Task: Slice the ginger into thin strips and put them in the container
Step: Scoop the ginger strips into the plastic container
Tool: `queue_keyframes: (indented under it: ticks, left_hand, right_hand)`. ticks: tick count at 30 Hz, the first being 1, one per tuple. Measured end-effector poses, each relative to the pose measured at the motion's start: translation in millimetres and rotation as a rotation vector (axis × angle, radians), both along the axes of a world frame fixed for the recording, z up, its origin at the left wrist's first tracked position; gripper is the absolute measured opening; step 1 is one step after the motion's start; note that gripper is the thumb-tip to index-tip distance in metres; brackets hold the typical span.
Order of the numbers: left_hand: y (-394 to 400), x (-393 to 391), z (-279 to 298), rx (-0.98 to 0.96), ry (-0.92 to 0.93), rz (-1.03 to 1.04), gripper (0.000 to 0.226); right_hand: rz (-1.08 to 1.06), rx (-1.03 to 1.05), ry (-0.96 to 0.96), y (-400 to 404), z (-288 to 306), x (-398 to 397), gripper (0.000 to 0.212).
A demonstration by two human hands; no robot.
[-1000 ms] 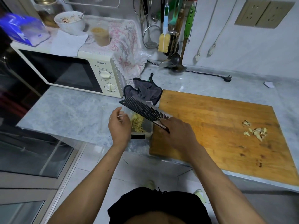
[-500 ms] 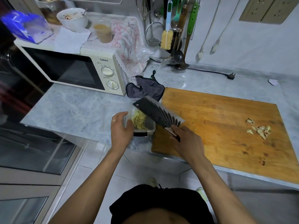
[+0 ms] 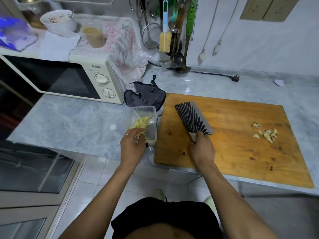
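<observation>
Ginger strips (image 3: 141,124) lie in the clear plastic container (image 3: 151,109) beside the cutting board (image 3: 233,144). Left hand (image 3: 132,147) curls around the container's near end, fingers touching the strips. Right hand (image 3: 203,150) grips the cleaver (image 3: 193,119) handle, with the blade over the board.

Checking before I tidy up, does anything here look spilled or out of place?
Only small things: ginger scraps lie loose on the cutting board, away from the container, and an unplugged power plug lies on the counter.
</observation>
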State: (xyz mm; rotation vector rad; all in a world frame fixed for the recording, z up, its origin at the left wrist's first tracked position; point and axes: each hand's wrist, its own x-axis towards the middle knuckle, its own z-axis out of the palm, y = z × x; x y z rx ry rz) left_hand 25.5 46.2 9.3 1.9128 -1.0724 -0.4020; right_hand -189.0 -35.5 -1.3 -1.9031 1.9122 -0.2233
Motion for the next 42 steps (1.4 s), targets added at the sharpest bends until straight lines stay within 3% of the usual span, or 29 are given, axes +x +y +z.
queue_keyframes:
  ticks: [6, 10, 16, 18, 22, 24, 26, 29, 32, 34, 38, 42]
  left_hand:
    - [8, 4, 0, 0.038, 0.155, 0.026, 0.022]
    - [14, 17, -1, 0.028, 0.227, 0.100, 0.022]
    - [19, 56, -18, 0.100, 0.138, 0.368, 0.023]
    - [13, 73, -26, 0.222, 0.076, 0.461, 0.033]
    - [3, 94, -39, 0.479, 0.099, 0.531, 0.080]
    - [-1, 97, -41, 0.544, 0.095, 0.560, 0.087]
    - [-4, 102, -45, 0.585, 0.067, 0.579, 0.084]
    - [-6, 117, -48, 0.598, 0.185, 0.602, 0.065]
    - [-3, 134, -34, 0.389, 0.340, 0.571, 0.025]
    - [1, 131, -14, 0.191, 0.353, 0.480, 0.012]
    - [7, 86, 21, 0.092, 0.196, 0.173, 0.013]
    - [5, 40, 26, 0.072, -0.032, 0.052, 0.021]
  right_hand:
    - [0.052, 0.037, 0.101, -1, 2, 21, 0.025]
    - [0.177, 0.032, -0.044, -7, 14, 39, 0.014]
    - [0.312, 0.017, -0.327, -11, 17, 73, 0.031]
    - [0.333, 0.040, -0.370, -10, 16, 86, 0.033]
    - [0.248, 0.194, -0.454, -7, 14, 104, 0.025]
    - [0.231, 0.248, -0.468, -6, 9, 107, 0.019]
    - [0.234, 0.278, -0.457, -5, 4, 106, 0.021]
    - [0.216, 0.281, -0.472, -6, -2, 104, 0.028]
    - [0.222, 0.278, -0.487, -9, -5, 103, 0.027]
    - [0.225, 0.282, -0.489, -9, -4, 103, 0.024]
    - [0.143, 0.306, -0.653, -7, -7, 100, 0.015]
    - [-0.013, 0.449, -0.847, 0, -6, 101, 0.008]
